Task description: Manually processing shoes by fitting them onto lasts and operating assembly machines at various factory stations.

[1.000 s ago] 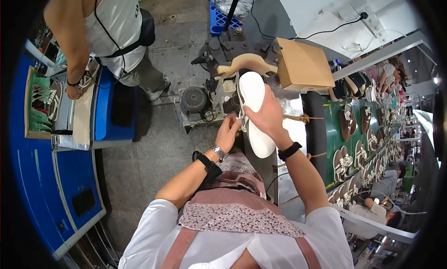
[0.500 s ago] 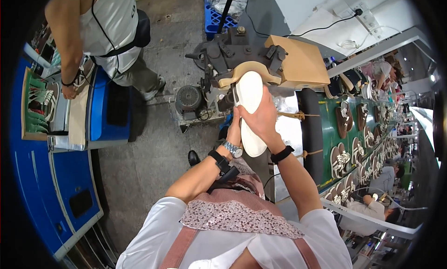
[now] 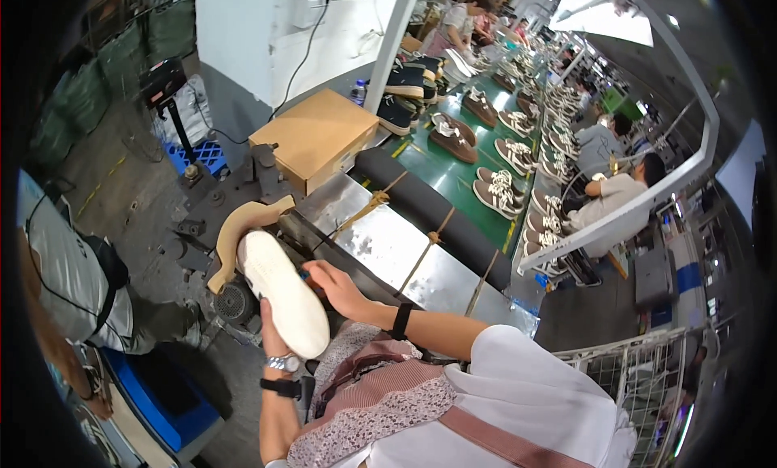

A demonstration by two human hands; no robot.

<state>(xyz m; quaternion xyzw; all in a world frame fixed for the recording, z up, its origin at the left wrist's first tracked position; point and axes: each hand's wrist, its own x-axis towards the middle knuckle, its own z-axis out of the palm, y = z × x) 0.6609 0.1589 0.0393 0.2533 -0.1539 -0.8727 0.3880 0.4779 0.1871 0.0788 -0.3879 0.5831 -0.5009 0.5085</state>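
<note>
1. The left hand (image 3: 271, 326) holds a white shoe sole (image 3: 283, 291) from behind.
2. The right hand (image 3: 333, 286) grips its side, fingers curled.
3. The sole sits just in front of the tan wooden form (image 3: 239, 229).
4. A cardboard box (image 3: 316, 136), closed, stands behind the form.

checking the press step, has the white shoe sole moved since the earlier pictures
Yes. The white shoe sole sat with its toe up by the cardboard box before; now it lies lower, clear of the box, beside the tan wooden form.
</note>
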